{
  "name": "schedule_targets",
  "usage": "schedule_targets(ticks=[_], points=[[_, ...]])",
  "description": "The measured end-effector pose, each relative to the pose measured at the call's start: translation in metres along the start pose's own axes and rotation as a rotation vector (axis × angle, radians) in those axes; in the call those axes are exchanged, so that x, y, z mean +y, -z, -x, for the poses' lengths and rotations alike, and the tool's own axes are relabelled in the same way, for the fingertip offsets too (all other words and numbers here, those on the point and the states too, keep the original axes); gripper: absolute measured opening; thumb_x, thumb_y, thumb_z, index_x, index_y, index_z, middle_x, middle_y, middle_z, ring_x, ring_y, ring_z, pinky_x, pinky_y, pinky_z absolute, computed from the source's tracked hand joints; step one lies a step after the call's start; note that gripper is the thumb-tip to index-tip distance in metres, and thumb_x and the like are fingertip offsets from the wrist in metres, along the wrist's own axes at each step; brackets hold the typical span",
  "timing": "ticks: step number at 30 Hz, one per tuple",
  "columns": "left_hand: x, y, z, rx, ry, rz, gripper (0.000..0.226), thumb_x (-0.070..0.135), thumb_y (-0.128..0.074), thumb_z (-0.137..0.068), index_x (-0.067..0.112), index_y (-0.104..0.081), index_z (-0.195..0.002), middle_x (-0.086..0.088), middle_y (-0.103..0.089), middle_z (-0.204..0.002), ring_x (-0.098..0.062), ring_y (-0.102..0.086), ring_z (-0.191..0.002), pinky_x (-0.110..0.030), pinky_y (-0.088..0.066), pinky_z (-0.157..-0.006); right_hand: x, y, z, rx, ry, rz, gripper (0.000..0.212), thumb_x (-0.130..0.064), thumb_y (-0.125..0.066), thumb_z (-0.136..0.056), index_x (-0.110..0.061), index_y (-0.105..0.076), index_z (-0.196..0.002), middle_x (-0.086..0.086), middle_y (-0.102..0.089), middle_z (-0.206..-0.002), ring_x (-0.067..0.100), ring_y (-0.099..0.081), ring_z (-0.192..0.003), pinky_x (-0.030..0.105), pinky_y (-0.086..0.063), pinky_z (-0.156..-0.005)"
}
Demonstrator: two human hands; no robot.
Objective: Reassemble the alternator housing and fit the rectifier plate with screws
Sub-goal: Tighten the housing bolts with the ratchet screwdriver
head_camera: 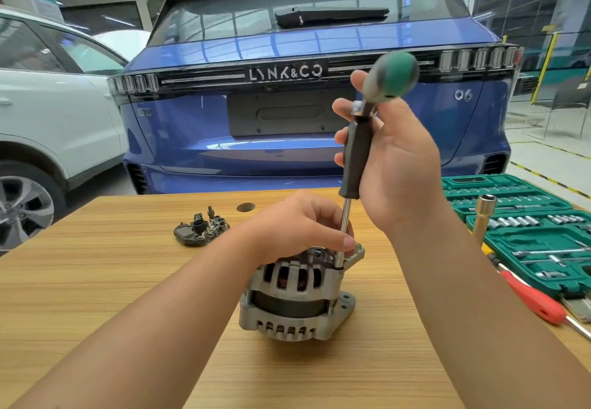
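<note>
Green-knobbed black driver (pixel 358 152); silver alternator (pixel 297 300); wood-grain table (pixel 128 280).

Wood-grain table (pixel 96 280), alternator (pixel 297 296) upright at ctr, black parts, maybe rectifier plate (pixel 200 228), green socket case (pixel 524 216), red screwdriver (pixel 534 298)

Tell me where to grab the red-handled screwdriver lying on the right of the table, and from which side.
Grip the red-handled screwdriver round its thick red handle, coming from above. It lies flat on the wooden table, handle slanting toward the green socket-set case, its thin metal shaft pointing to the right edge.
</note>
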State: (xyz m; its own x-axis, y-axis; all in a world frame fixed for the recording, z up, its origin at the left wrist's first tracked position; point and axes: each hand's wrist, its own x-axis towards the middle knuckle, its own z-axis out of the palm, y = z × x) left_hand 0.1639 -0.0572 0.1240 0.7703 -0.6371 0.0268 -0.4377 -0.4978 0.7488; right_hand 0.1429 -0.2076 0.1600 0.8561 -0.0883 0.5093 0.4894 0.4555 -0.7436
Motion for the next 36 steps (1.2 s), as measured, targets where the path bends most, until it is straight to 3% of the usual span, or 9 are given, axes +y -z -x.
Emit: schedule_targets(ticks=[4,8,10,13,18,22,28,32,36], points=[[-0.001,0.0,-0.001,-0.002,-0.008,-0.01,0.003,0.033,-0.075,-0.087,0.036,-0.075,-0.085,0.006,-0.077,-0.093,-0.013,-0.073,-0.093,-0.05,-0.052,-0.099,0.003,0.0,-0.002,0.115,0.007,0.123,0.049,-0.039,-0.07,-0.088,-0.016,-0.056,-0.128,-0.003,-0.063,-0.086,0.01,-0.056,-0.067,0.026,-0.047,-0.057],[-0.001,-0.001,-0.002,-0.017,-0.015,-0.053,0.009,0.046,-0.073,-0.081,0.039,-0.075,-0.086,0.01,-0.075,-0.09,-0.01,-0.07,-0.087,-0.048,-0.054,-0.094,0.001,0.005,-0.005,0.275,0.04,0.164,0.019,-0.018,-0.07,-0.094,-0.011,-0.06,-0.109,-0.005,-0.054,-0.06,0.011,-0.045,-0.05,0.025,-0.04,-0.048],[-0.002,-0.002,-0.002,-0.02,-0.026,-0.051,0.01,0.046,-0.072,-0.08,0.039,-0.075,-0.085,0.009,-0.076,-0.091,-0.013,-0.071,-0.091,-0.051,-0.054,-0.096,-0.002,0.006,-0.006,0.209,-0.1,-0.003,0.011,-0.025,-0.064,-0.097,-0.014,-0.06,-0.098,-0.005,-0.059,-0.065,0.011,-0.046,-0.051,0.025,-0.038,-0.051],[-0.003,-0.001,-0.002,-0.013,-0.05,-0.005,0.007,0.04,-0.074,-0.079,0.035,-0.076,-0.083,0.004,-0.077,-0.092,-0.02,-0.072,-0.094,-0.055,-0.051,-0.1,-0.007,0.01,-0.008,0.026,-0.35,-0.248,0.034,-0.041,-0.056,-0.093,-0.012,-0.06,-0.112,-0.003,-0.072,-0.087,0.011,-0.056,-0.06,0.026,-0.04,-0.061],[-0.005,0.0,-0.002,-0.023,-0.05,-0.007,0.009,0.042,-0.073,-0.079,0.036,-0.077,-0.086,0.007,-0.077,-0.095,-0.014,-0.072,-0.096,-0.053,-0.051,-0.1,-0.008,0.016,-0.009,-0.093,-0.471,-0.404,0.026,-0.024,-0.063,-0.079,-0.013,-0.071,-0.101,-0.006,-0.068,-0.101,0.012,-0.061,-0.078,0.027,-0.038,-0.075],[-0.006,0.001,-0.003,-0.027,-0.053,0.021,0.009,0.039,-0.074,-0.078,0.033,-0.077,-0.085,0.004,-0.077,-0.094,-0.019,-0.072,-0.097,-0.055,-0.05,-0.101,-0.005,0.01,-0.006,-0.147,-0.357,-0.359,0.036,-0.012,-0.064,-0.082,-0.027,-0.06,-0.114,-0.003,-0.073,-0.102,0.011,-0.068,-0.078,0.026,-0.047,-0.071],[-0.005,0.001,-0.003,-0.018,-0.047,0.02,0.011,0.039,-0.073,-0.077,0.035,-0.078,-0.086,0.005,-0.078,-0.095,-0.018,-0.073,-0.099,-0.055,-0.05,-0.102,0.012,-0.004,0.004,-0.052,0.121,0.129,0.044,0.002,-0.05,-0.099,-0.037,-0.06,-0.118,0.001,-0.068,-0.102,0.012,-0.061,-0.073,0.026,-0.051,-0.06],[-0.004,0.0,-0.002,-0.012,-0.043,0.018,0.009,0.038,-0.072,-0.078,0.037,-0.078,-0.085,0.009,-0.078,-0.094,-0.014,-0.073,-0.097,-0.053,-0.05,-0.102,0.008,0.002,0.002,-0.205,0.023,-0.132,0.035,-0.023,-0.04,-0.093,-0.029,-0.069,-0.113,0.005,-0.062,-0.103,0.019,-0.057,-0.078,0.032,-0.046,-0.064],[-0.002,0.0,-0.001,-0.016,-0.033,0.017,0.007,0.036,-0.073,-0.081,0.036,-0.079,-0.087,0.01,-0.078,-0.095,-0.011,-0.072,-0.096,-0.051,-0.05,-0.102,0.006,0.006,-0.003,-0.142,-0.07,-0.195,0.026,-0.038,-0.048,-0.101,-0.028,-0.071,-0.1,-0.001,-0.061,-0.09,0.015,-0.054,-0.072,0.029,-0.043,-0.062]])
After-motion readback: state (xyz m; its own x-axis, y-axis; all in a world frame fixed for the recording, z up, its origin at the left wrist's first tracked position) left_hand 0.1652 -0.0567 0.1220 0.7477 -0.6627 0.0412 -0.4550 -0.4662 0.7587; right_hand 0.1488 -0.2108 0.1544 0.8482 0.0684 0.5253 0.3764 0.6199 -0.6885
